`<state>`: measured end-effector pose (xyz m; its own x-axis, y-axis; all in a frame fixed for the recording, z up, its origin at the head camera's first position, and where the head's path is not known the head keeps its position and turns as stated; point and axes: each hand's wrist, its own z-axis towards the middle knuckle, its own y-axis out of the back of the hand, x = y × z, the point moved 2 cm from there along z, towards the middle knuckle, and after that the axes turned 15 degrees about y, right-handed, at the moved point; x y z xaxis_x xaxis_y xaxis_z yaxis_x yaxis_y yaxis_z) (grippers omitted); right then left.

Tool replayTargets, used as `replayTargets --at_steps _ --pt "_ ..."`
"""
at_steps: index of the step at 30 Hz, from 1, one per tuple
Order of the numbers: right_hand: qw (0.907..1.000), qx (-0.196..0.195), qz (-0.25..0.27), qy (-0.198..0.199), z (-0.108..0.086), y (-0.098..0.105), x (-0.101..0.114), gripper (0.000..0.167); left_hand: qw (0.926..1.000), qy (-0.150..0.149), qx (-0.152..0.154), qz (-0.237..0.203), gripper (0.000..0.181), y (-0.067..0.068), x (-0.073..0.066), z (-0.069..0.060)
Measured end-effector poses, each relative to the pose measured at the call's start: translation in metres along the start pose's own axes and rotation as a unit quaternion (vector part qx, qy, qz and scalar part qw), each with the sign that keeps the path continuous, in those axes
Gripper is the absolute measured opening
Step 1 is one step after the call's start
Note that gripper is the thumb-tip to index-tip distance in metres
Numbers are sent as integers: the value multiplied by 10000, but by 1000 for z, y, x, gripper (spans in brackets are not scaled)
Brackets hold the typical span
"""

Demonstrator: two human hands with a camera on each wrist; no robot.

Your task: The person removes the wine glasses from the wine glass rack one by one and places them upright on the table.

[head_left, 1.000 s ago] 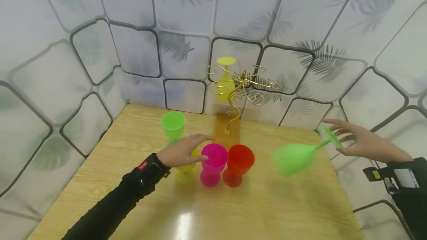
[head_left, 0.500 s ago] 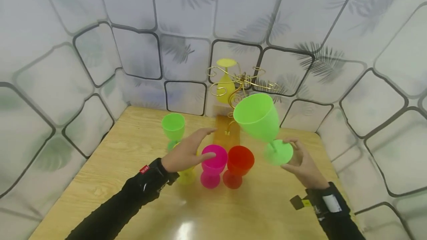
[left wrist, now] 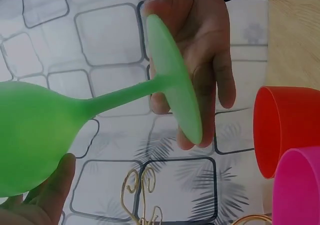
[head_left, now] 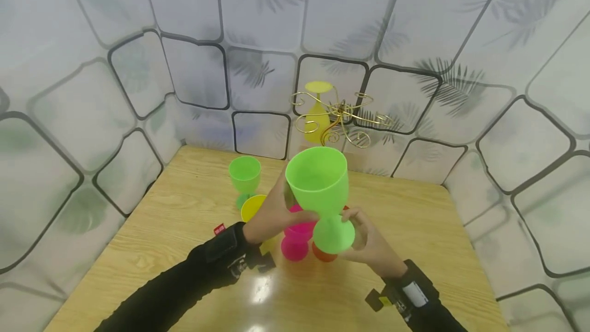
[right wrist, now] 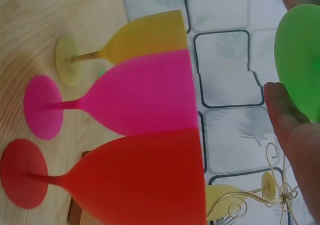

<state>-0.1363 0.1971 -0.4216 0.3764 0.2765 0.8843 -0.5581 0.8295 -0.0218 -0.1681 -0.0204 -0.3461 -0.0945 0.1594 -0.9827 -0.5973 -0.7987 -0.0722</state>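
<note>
We are holding a light green, plastic-looking stemmed goblet (head_left: 324, 196), mouth up, in front of the curling gold wire rack (head_left: 341, 109), above the wood-grain counter (head_left: 184, 209). Our right hand (head_left: 369, 245) is pinching its round foot (head_left: 334, 234), while our left hand (head_left: 274, 211) is gripping its bowl (head_left: 318, 183). A yellow goblet (head_left: 318, 122) is hanging upside down at the rack's left. We are apparently shifting our grip in mid-air; the next move is likely calling for a secure bowl hold before our right fingers are releasing the foot.
</note>
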Motion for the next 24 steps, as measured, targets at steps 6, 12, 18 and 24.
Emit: replayTargets --at_steps 6,12,18,24 --pt "9936 657 -897 208 8 0 11 94 9988 89 -174 452 88 2 2 -4" --pt "9906 296 -772 1091 38 -2 44 107 9916 113 -346 1242 86 1 4 -5" --pt "9867 -155 -977 1288 56 -18 62 108 9829 128 -451 1783 86 -4 6 -5" --pt "9712 -343 -2113 1043 58 -24 66 100 9765 216 -381 2108 88 -4 4 -5"
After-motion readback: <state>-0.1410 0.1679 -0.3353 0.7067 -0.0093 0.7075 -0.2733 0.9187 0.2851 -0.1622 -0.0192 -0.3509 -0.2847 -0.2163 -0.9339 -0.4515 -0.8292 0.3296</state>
